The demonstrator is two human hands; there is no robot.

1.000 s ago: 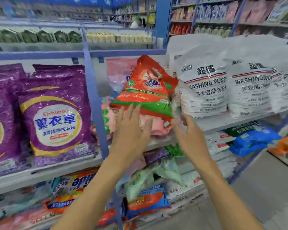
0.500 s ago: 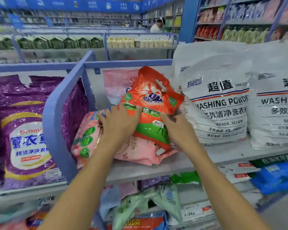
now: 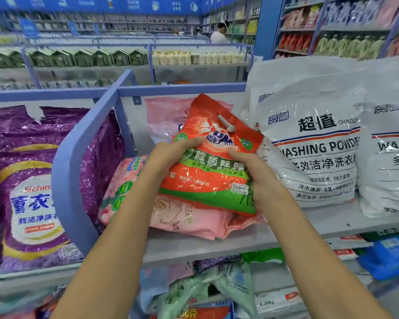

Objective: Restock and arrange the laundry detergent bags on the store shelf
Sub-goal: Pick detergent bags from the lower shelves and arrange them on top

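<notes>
Covering most of the flat pink bag (image 3: 189, 217) with the orange detergent bag (image 3: 207, 171), showing only its near edge and left end. Hiding the fingers of the left hand (image 3: 171, 155) behind the orange bag's left edge, baring just the thumb, laid across the front print near the top. Curling the right hand (image 3: 256, 173) round the bag's right edge, pressed close against the nearest white washing powder bag (image 3: 313, 143); cannot tell how far those fingertips are reaching underneath. Gripping the orange bag from both sides and holding it tilted, top leaning back toward an upright pink bag (image 3: 164, 120), bottom resting on the flat pink bag on the grey shelf (image 3: 217, 247), between the blue divider (image 3: 78, 157) and the white bags. Cutting off a second white bag (image 3: 392, 157) at the right edge of view and the purple bags (image 3: 32, 192) at the left. Blurring the bags on the lower shelf and the far aisle, with a person (image 3: 218, 34) in white there too small to make out.
</notes>
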